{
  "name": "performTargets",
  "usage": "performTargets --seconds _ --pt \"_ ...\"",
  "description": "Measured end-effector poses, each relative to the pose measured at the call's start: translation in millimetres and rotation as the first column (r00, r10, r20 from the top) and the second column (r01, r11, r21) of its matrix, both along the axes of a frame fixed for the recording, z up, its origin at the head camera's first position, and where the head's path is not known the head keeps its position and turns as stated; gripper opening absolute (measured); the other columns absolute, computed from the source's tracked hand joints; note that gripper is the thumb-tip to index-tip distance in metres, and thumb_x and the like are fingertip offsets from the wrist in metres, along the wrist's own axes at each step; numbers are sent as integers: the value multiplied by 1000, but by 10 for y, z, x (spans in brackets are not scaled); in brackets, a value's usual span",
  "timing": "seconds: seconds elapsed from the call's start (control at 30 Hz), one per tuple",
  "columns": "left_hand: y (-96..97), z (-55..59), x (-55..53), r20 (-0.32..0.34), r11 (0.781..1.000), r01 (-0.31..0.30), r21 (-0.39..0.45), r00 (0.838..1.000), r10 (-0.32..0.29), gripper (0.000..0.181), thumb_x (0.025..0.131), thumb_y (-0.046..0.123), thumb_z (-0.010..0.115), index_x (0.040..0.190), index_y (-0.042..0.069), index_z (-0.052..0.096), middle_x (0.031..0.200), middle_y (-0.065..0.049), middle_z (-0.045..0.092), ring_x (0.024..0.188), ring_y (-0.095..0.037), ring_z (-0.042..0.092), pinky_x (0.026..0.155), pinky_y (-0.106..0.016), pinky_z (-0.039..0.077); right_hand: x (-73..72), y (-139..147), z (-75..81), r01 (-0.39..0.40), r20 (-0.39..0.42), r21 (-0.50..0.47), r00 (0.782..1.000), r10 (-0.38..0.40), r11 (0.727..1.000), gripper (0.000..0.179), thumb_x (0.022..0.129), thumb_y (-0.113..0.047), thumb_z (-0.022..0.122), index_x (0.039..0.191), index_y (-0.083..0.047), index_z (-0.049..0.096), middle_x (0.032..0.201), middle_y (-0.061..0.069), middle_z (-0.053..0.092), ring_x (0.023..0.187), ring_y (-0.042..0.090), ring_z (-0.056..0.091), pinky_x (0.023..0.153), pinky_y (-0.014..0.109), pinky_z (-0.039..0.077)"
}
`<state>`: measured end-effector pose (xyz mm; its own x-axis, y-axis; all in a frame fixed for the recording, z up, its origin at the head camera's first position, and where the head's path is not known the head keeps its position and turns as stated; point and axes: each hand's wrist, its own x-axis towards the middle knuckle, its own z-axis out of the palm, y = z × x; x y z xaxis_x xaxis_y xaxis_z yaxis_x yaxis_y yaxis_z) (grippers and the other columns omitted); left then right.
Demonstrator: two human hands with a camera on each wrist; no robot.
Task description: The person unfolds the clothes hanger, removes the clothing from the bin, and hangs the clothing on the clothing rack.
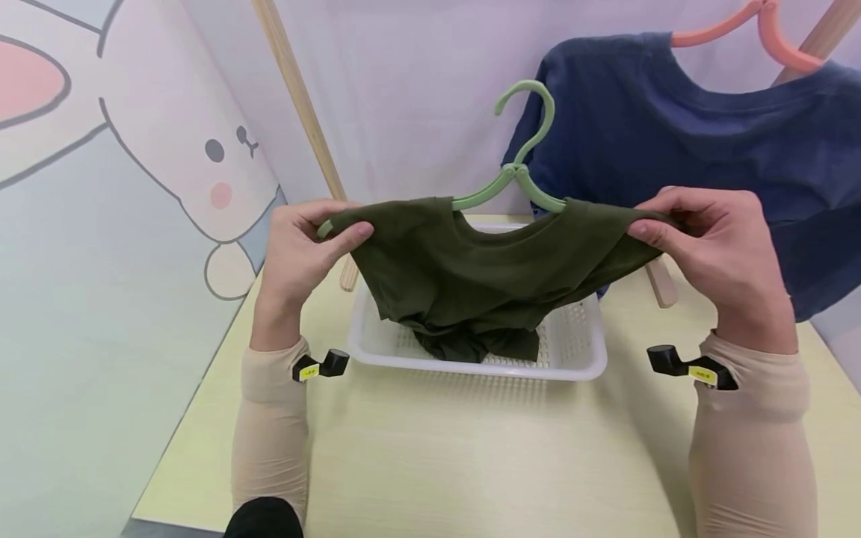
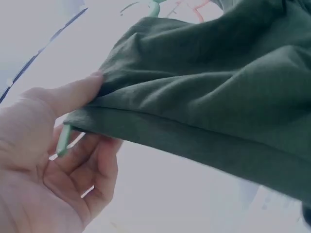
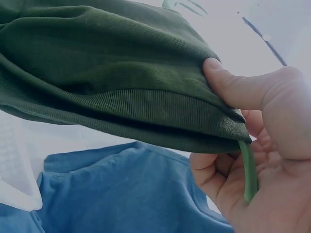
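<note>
A dark green T-shirt [image 1: 498, 261] hangs spread on a light green hanger [image 1: 484, 194], whose hook points up from the neckline. My left hand [image 1: 299, 250] pinches the shirt's left sleeve end between thumb and fingers, with the hanger tip [image 2: 63, 141] poking out of the cuff. At the opposite sleeve, my right hand [image 1: 720, 246] pinches cloth and hanger arm together; the other hanger tip [image 3: 249, 172] sticks out against the palm. The shirt's lower part droops bunched over a white plastic basket [image 1: 477, 368].
A navy shirt [image 1: 673, 142] on a coral hanger [image 1: 783, 45] hangs at the right, beyond my right hand. Wooden poles [image 1: 303, 104] rise on both sides behind the basket. A wall with a cartoon rabbit [image 1: 195, 149] borders the pale tabletop [image 1: 484, 456] at the left.
</note>
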<state>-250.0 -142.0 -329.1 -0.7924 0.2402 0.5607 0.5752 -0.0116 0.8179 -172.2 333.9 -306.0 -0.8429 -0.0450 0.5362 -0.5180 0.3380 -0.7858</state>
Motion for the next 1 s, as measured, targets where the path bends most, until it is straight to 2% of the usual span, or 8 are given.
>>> performTargets --seconds 0.07,0.2,0.37,0.6,0.67,0.83,1.0 --pt "10 0 -3 13 999 12 32 1000 -13 16 94 -1 88 109 -4 86 94 -7 83 77 -16 71 73 -24 57 5 8 0 -20 -7 -44 1000 20 999 15 87 23 81 102 20 76 86 7 77 64 15 64 61 17 51" --pt "45 -19 -9 28 999 24 22 999 -24 14 95 1 87 108 -4 86 92 -8 83 70 -14 66 68 -24 54 12 -17 -1 -54 -28 -56 998 53 997 16 86 24 81 102 21 76 86 10 76 64 17 62 62 18 51" --pt "69 -57 -26 54 999 27 46 998 -30 11 96 0 86 106 -5 85 94 -9 82 78 -19 74 75 -27 61 10 -62 4 -71 -28 -60 997 69 996 18 87 22 82 104 21 77 88 13 77 66 18 62 62 19 51" --pt "57 -59 -7 69 992 14 123 997 -22 9 96 -2 85 104 -5 84 95 -8 80 85 -20 75 78 -29 62 4 -46 5 -94 52 -192 993 106 977 33 89 20 82 121 20 74 101 15 82 73 19 70 66 20 55" --pt "53 -56 -1 70 990 6 140 997 -16 9 96 0 86 104 -5 84 95 -8 79 85 -20 75 78 -30 62 2 -32 2 -68 74 -192 994 83 979 33 90 18 82 122 18 74 100 13 81 75 18 70 65 20 54" --pt "51 -54 9 67 986 17 163 997 -29 10 96 -1 87 103 -7 83 94 -7 79 84 -20 75 78 -30 62 -5 -18 -4 -53 96 -150 993 68 987 25 91 16 82 115 17 76 87 11 77 72 18 64 58 22 47" --pt "48 -67 -12 73 988 41 149 996 -52 10 95 -4 86 104 -7 83 94 -9 80 84 -19 75 77 -29 62 -27 -26 -10 -123 44 -116 991 128 986 10 89 21 79 98 18 76 74 7 70 63 17 57 55 22 42"
